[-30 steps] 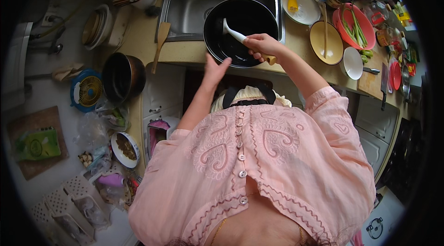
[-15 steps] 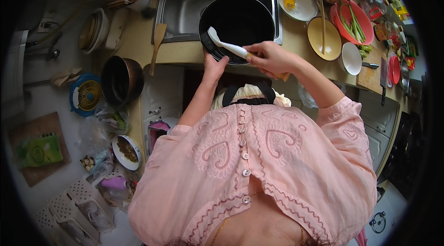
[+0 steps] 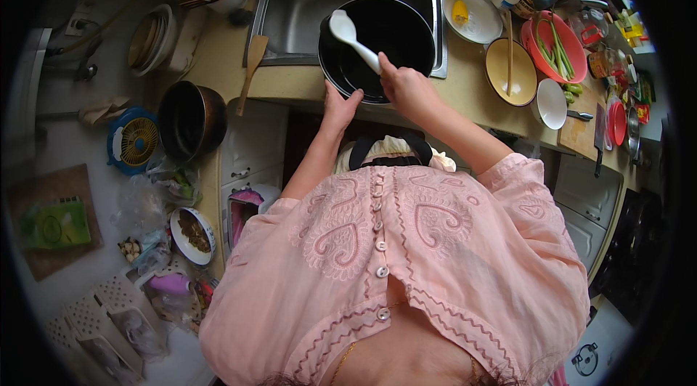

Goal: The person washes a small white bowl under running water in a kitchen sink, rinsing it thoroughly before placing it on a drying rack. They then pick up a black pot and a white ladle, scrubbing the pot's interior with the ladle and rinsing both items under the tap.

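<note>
A deep black pot (image 3: 414, 52) is tilted at the front edge of the sink, partly over the counter edge. My left hand (image 3: 340, 106) is closed on its near left rim, thumb at the inner edge. In my right hand (image 3: 408, 87) is a white spoon (image 3: 345, 29), gripped with the fingers wrapped round its handle. The spoon's rounded head points up and left over the pot's opening, near the left inner wall. My right hand covers its handle. The pot's dark inside is hard to make out.
Behind the pot lies the steel sink (image 3: 290, 23). A wooden spatula (image 3: 252, 70) lies to its left. On the right stand a white bowl (image 3: 483, 12), a yellow bowl (image 3: 501, 70) and a red basin (image 3: 570, 34). A knife (image 3: 600, 132) overhangs the counter edge. A brown pot (image 3: 192, 121) stands left.
The spoon has swung to point more steeply up, its head lifting away from the pot's near left rim. My right hand has shifted slightly left. My left hand stays on the rim.
</note>
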`<state>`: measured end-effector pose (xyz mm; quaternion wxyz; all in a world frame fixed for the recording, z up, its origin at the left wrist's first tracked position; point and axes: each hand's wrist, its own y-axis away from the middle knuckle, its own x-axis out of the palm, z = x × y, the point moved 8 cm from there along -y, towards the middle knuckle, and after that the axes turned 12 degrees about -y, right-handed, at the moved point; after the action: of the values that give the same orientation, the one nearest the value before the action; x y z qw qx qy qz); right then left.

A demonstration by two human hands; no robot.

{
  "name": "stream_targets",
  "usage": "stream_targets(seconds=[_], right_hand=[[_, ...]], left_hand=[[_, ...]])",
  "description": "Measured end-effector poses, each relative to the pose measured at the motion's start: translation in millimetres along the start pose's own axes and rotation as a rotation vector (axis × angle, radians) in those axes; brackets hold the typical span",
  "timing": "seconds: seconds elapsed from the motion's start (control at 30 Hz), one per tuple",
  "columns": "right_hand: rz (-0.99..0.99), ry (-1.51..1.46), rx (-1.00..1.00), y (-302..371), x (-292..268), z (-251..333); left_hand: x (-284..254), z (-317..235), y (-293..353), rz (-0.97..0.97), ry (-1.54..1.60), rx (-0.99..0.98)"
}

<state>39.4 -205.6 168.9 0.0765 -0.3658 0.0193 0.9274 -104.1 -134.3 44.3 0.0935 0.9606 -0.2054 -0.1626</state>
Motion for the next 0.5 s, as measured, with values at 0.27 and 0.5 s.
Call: stream_targets(seconds=[0.27,0.5], right_hand=[[0.117,0.038,-0.073,35,9,28],[0.028,0.320,-0.141,30,16,22]], left_hand=[[0,-9,8,0.050,0.044,-0.041],[3,-8,8,0.077,0.024,-0.060]])
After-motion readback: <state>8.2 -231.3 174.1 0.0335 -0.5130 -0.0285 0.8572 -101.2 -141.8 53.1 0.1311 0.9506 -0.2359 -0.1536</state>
